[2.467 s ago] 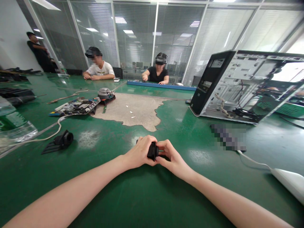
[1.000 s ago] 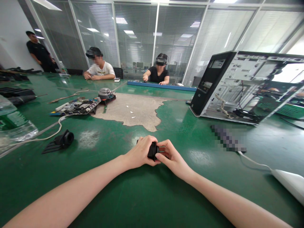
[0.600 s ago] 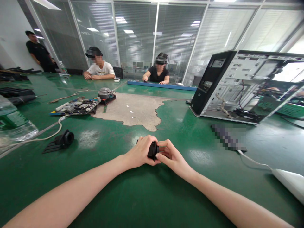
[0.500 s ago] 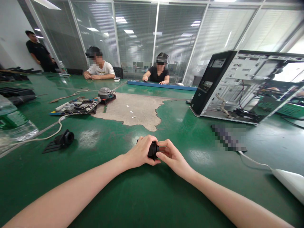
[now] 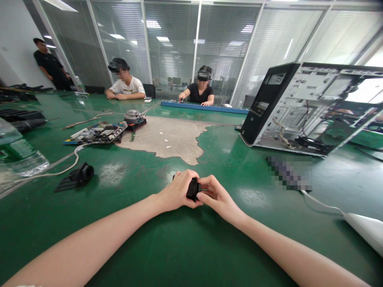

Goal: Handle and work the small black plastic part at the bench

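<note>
Between my two hands, low over the green table [image 5: 167,247], is a small black plastic part [image 5: 193,189]; its exact kind does not show. My left hand [image 5: 179,190] wraps round its left side and hides much of it. On the right end, my right hand [image 5: 216,194] pinches the same part between thumb and fingers. Farther left lies another black plastic piece [image 5: 78,177] with a round opening and a slatted flat side.
An open computer case [image 5: 266,107] stands at the right, near a pixelated object [image 5: 287,173] and a white power strip [image 5: 365,229] with a cable. A circuit board [image 5: 95,133], a heatsink fan [image 5: 134,117] and a water bottle [image 5: 20,153] are left. Several people are beyond.
My hands keep their grip on the black part with barely any movement. Across the table, the hand of the person in black has shifted slightly.
</note>
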A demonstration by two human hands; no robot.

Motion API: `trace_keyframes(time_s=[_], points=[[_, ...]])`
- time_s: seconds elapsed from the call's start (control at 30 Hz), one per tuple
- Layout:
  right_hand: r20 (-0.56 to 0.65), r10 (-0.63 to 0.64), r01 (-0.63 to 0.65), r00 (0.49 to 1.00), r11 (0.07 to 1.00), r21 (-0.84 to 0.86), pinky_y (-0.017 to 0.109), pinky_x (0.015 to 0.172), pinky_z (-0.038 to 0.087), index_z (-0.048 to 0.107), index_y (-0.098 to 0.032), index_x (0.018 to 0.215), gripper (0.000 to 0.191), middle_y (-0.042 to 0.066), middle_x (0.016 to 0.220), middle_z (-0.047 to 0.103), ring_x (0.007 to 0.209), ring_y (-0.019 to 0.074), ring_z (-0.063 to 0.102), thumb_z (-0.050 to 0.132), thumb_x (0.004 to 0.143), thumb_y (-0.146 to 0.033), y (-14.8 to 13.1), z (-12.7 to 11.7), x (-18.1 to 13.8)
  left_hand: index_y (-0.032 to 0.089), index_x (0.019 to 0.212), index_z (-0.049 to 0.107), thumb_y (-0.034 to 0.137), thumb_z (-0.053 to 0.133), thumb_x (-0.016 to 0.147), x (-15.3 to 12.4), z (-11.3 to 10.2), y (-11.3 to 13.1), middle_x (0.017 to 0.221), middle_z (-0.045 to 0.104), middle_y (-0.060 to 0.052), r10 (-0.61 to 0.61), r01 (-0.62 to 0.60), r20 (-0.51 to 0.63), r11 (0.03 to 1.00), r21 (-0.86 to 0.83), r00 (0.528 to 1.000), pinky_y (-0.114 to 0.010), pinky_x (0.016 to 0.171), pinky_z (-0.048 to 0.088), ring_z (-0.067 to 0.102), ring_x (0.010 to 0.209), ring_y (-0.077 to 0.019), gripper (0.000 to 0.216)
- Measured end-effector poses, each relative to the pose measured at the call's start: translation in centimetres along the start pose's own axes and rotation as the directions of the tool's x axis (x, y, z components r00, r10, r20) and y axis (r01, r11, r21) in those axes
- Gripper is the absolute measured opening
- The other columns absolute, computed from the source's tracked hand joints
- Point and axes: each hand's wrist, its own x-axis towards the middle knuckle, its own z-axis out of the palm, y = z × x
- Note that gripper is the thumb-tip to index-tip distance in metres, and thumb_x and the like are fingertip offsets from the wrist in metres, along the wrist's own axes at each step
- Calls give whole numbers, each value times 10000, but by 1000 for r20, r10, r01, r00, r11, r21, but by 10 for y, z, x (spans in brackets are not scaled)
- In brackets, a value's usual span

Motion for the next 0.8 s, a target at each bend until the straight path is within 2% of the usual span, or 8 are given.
trace_keyframes(time_s=[0.1, 0.3, 0.5, 0.63, 0.8], points=[[-13, 23, -23, 1000, 1000, 11, 305, 751, 475, 440, -225, 917, 211, 10, 903, 537, 893, 154, 555, 573, 770, -295, 0, 0, 1, 208, 1040, 334, 358, 657, 612, 0, 1, -1, 1032, 491, -58, -1, 1, -3, 1000, -7, 1000, -360, 790, 341, 499, 919, -226, 557], [-28, 48, -49, 998, 998, -29, 346, 804, 469, 434, -226, 1008, 290, 34, 966, 538, 914, 165, 551, 577, 765, -292, 2, 0, 2, 211, 1050, 337, 354, 651, 618, -1, 1, -2, 1052, 494, -65, -8, 8, 3, 1000, -11, 1000, -370, 802, 337, 497, 931, -233, 553], [7, -66, 66, 998, 996, -64, 342, 846, 446, 451, -229, 947, 221, 21, 963, 519, 976, 164, 522, 578, 766, -229, 2, 0, -1, 198, 1051, 330, 326, 627, 634, -1, 0, -1, 1040, 490, -69, 0, 0, 5, 1000, 8, 1000, -366, 793, 342, 498, 918, -229, 528], [-1, -17, 17, 1000, 1000, -23, 303, 762, 481, 441, -228, 931, 177, 16, 931, 511, 922, 150, 538, 545, 788, -234, 1, 1, 0, 199, 1052, 321, 348, 639, 626, -1, 2, -2, 1036, 489, -66, 10, -10, -10, 1000, 14, 1000, -362, 791, 342, 501, 919, -228, 552], [-29, 32, -33, 999, 999, -31, 330, 808, 473, 412, -227, 1011, 280, 37, 1004, 510, 947, 158, 532, 560, 774, -215, 0, 1, 2, 203, 1049, 318, 345, 643, 625, 0, 2, -2, 1038, 486, -62, 9, -8, -5, 1000, 10, 1000, -360, 790, 342, 497, 915, -224, 553]])
